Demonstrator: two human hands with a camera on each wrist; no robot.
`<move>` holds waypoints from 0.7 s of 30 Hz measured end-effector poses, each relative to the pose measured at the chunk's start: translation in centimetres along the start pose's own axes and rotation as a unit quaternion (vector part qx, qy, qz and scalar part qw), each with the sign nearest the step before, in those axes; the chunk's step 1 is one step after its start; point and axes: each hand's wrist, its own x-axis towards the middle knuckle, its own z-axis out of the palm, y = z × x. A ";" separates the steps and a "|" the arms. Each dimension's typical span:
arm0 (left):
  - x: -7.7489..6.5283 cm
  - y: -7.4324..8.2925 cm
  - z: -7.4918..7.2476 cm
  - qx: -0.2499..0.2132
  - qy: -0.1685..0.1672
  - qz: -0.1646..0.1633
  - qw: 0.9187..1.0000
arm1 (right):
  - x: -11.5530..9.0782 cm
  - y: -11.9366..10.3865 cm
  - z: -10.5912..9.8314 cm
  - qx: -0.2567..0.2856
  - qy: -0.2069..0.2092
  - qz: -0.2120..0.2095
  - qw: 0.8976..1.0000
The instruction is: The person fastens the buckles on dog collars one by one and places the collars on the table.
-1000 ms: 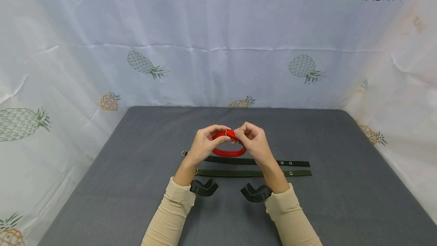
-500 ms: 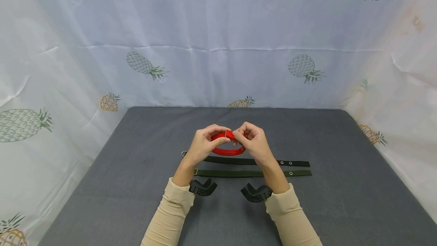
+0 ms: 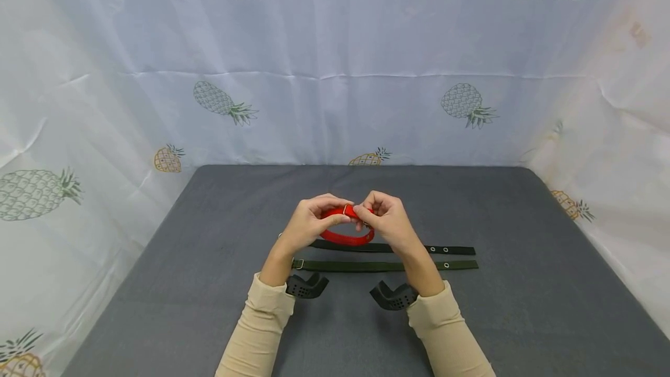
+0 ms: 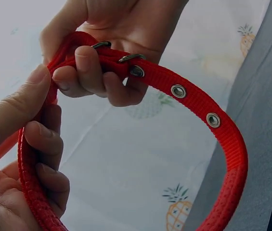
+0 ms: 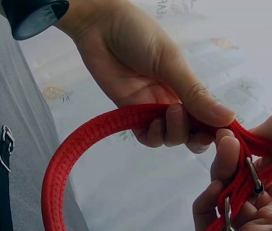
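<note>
1. Red collar point(image 3: 345, 239): held up off the table point(image 3: 523, 307), over its middle, between both hands. The band forms a loop.
2. Left hand point(image 3: 309, 223): clamped on the collar. The thumb bears on one face of the padded band; the fingers curl round the other.
3. Right hand point(image 3: 387, 217): pinches the collar between thumb and fingers at a folded section of webbing. Two metal fittings point(image 4: 131, 57) lie at this section, next to the fingers.
4. Hand spacing: the fingertips of the two hands are close together at the fold. Contact between them cannot be told with certainty.
5. Eyelets point(image 4: 178, 91): metal-rimmed, set in a row along the collar webbing beyond the fittings. Engagement of a buckle pin cannot be told.
6. Black strap point(image 3: 377, 247): flat on the table, roughly parallel to the rear edge, below the collar in the head view. A buckle and a ring are fitted at its left end; eyelets are set toward its right end.
7. Green strap point(image 3: 350, 266): flat on the table, just beside the black strap on the front-edge side. Its buckle is at the left end; one eyelet shows near the right end.
8. Right forearm: passes above both straps.
9. Backdrop point(image 3: 335, 115): white fabric with pineapple prints, behind the table's rear edge.
</note>
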 end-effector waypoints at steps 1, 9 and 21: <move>0.0 0.0 0.0 0.003 -0.001 0.000 1.000 | 0.0 -0.1 0.0 -0.002 0.000 0.004 1.000; 0.1 0.1 0.6 -0.006 0.001 -0.007 1.000 | 0.0 -0.3 -0.1 -0.022 0.012 0.037 0.999; 0.2 -0.2 0.8 -0.020 0.033 -0.027 0.999 | 0.1 0.1 -1.5 -0.018 -0.066 0.111 0.991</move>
